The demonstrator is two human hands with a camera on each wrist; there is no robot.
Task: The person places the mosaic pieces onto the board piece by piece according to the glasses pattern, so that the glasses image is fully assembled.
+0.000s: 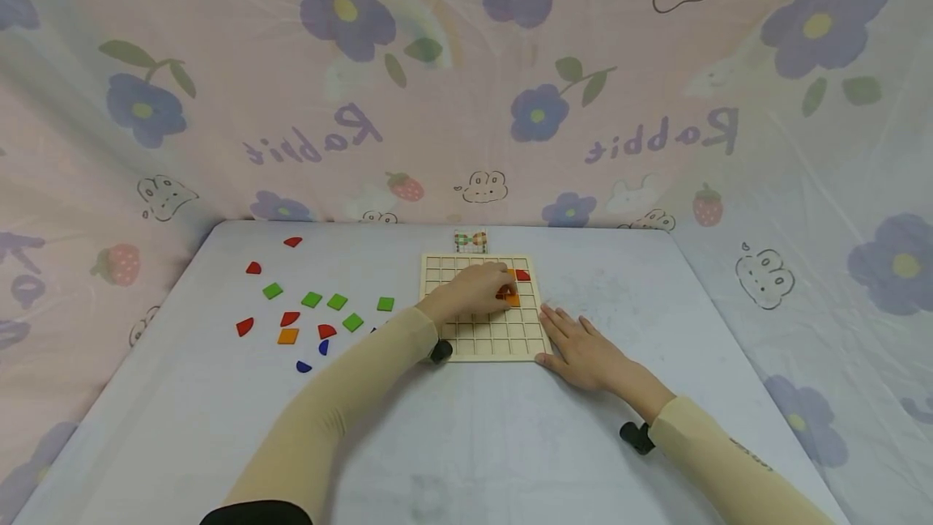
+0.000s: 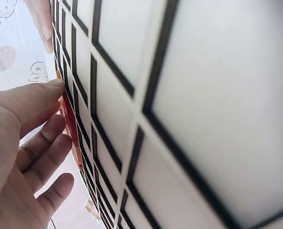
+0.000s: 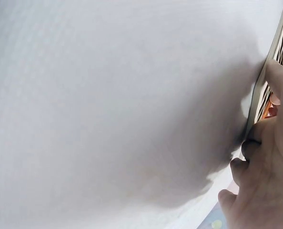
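Note:
A pale wooden grid board [image 1: 481, 347] lies on the white table. Over its right half, my left hand [image 1: 474, 292] pinches a red quarter-round piece [image 2: 69, 117] between thumb and index finger, close against the grid. The other fingers are loosely bent beside it. Orange square tiles [image 1: 513, 300] sit in cells right by these fingertips, and another red quarter-round tile [image 1: 522, 275] fills a cell near the upper right corner. My right hand [image 1: 583, 352] rests on the table with fingers extended, thumb and fingertips right at the board's right edge.
Loose tiles lie left of the board: several red quarter-rounds [image 1: 290, 318], several green squares [image 1: 338, 301], an orange tile [image 1: 287, 336] and blue half-rounds [image 1: 304, 366]. A small patterned card [image 1: 470, 241] lies behind the board. A printed curtain [image 1: 452, 104] hangs behind the table.

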